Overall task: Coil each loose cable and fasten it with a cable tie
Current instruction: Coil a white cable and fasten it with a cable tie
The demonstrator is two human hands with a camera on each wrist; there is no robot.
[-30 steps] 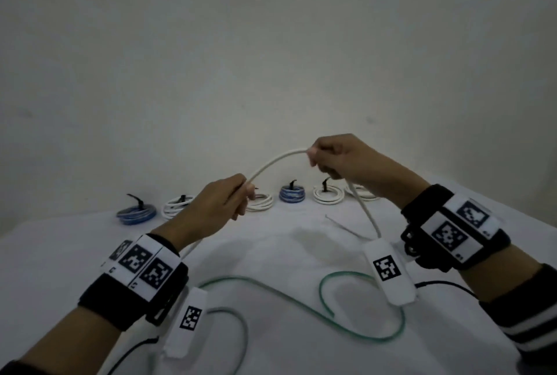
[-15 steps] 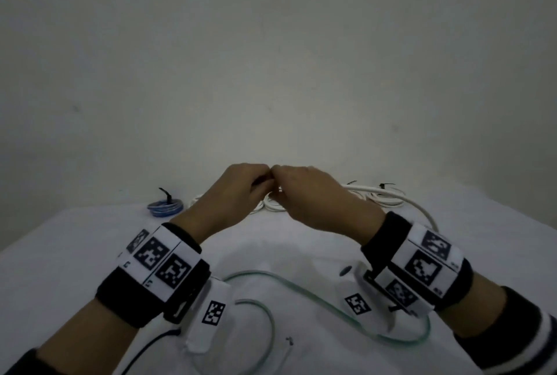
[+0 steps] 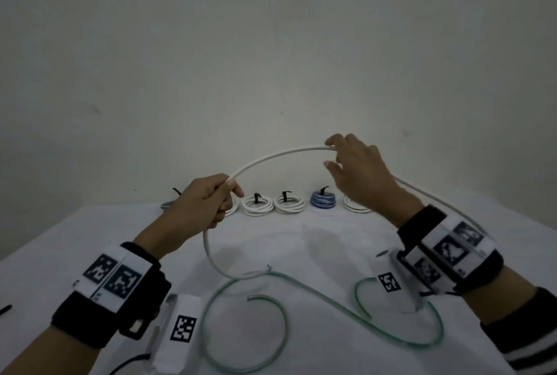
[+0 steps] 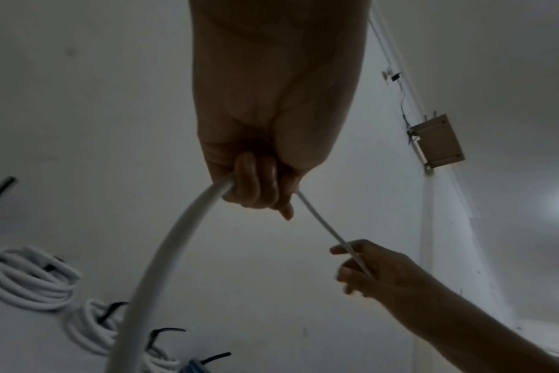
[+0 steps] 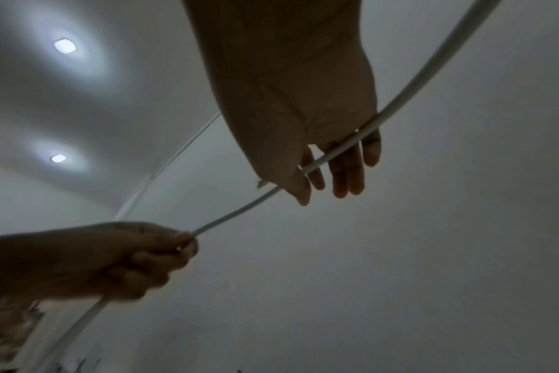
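A loose white cable (image 3: 271,159) arcs through the air between my two hands. My left hand (image 3: 221,195) grips it in a fist, and the short end hangs below the fist and curls onto the table (image 3: 301,242). In the left wrist view the left hand (image 4: 259,186) has its fingers wrapped round the cable (image 4: 176,239). My right hand (image 3: 340,160) is higher and to the right. Its fingers are loosely straight, and the cable (image 5: 399,101) runs across the right hand (image 5: 332,171) between thumb and fingers without being pinched. From there the cable trails back past my right wrist.
A thin green cable (image 3: 301,290) snakes loose on the white table in front of me. Tied coils line the back edge: white coils (image 3: 257,205) (image 3: 289,204), a blue coil (image 3: 323,200) and another white coil (image 3: 355,208). A black tie (image 3: 5,309) lies at the far left.
Half a second ago both hands met over the cable. The right hand has since moved up and to the right along it and loosened its fingers, drawing out a new arc.
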